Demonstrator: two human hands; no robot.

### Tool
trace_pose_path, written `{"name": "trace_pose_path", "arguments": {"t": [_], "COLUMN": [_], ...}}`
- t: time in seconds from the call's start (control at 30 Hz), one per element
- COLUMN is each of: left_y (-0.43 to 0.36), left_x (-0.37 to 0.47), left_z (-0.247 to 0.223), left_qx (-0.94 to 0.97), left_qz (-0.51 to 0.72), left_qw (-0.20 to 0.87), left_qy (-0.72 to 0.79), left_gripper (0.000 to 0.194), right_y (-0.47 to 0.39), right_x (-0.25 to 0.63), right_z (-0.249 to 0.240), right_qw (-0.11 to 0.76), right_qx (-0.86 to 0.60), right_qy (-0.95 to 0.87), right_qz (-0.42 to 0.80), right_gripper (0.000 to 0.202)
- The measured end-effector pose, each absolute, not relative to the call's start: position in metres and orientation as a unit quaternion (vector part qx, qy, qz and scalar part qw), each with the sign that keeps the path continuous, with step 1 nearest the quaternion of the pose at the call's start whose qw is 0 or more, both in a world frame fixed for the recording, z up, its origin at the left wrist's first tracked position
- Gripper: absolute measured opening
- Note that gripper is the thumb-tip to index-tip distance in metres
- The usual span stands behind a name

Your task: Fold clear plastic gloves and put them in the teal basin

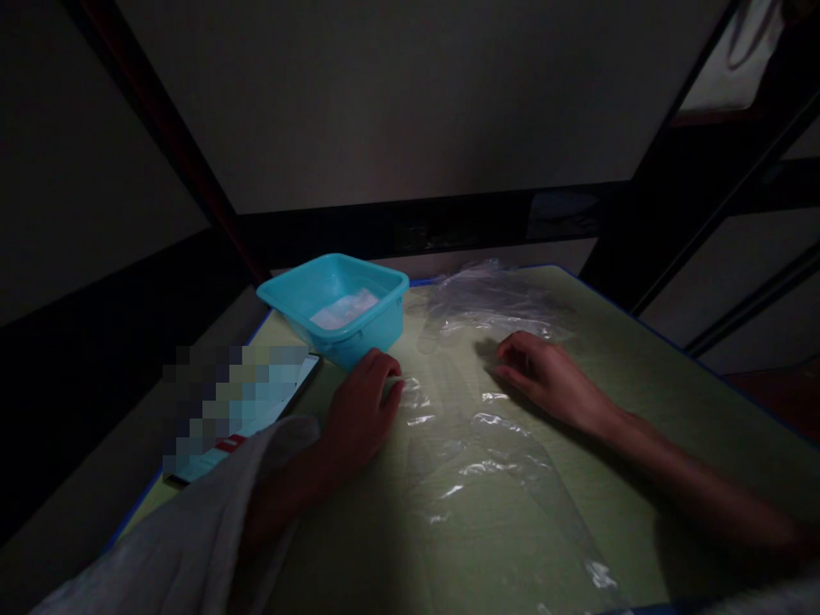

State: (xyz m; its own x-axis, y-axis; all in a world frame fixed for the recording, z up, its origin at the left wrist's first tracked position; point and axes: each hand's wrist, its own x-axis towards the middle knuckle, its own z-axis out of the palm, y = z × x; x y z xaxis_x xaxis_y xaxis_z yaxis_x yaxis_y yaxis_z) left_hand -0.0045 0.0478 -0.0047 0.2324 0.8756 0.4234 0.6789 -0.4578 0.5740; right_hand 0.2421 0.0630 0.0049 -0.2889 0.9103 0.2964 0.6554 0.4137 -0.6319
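Observation:
A clear plastic bag (pixel 506 487) lies spread over the table, its surface creased and shiny. My left hand (pixel 365 410) is closed in a pinch on the upper left edge of this bag, beside the blue basin. To the right of the bag's upper part, my right hand (pixel 544 376) hovers just over the table with fingers curled. A small gap shows between its thumb and fingertips, and I see nothing held there. Farther back lies a loose pile of clear plastic bags (pixel 493 299).
A light blue plastic basin (pixel 377 329) with a white sheet or packet (pixel 346 309) inside stands at the back left. Left of my left hand lies a phone or tablet (pixel 256 418), partly pixelated. The pale table (pixel 634 376) has a blue edge, with dark-framed panels behind.

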Motion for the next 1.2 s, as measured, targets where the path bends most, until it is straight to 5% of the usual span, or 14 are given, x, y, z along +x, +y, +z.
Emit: {"name": "trace_pose_path", "arguments": {"t": [0.13,0.2,0.3,0.6,1.2], "left_y": [0.038,0.031,0.024,0.029,0.040], "left_x": [0.001,0.007,0.017,0.034,0.033], "left_z": [0.000,0.000,-0.003,-0.019,-0.035], "left_qx": [0.713,0.660,0.589,0.523,0.561], "left_qz": [0.465,0.439,0.416,0.422,0.394], "left_qw": [0.357,0.536,0.663,0.715,0.716], "left_qy": [0.386,0.290,0.202,0.193,0.130], "left_gripper": [0.009,0.018,0.031,0.052,0.049], "right_y": [0.052,0.045,0.037,0.036,0.032], "right_x": [0.234,0.230,0.225,0.224,0.223], "right_z": [0.015,0.019,0.020,0.016,0.011], "right_qw": [0.385,0.352,0.295,0.259,0.316], "right_qx": [-0.415,-0.357,-0.293,-0.281,-0.262], "right_qy": [-0.717,-0.689,-0.662,-0.677,-0.702], "right_qz": [0.406,0.522,0.624,0.629,0.582], "right_gripper": [0.020,0.025,0.027,0.033,0.033]}}
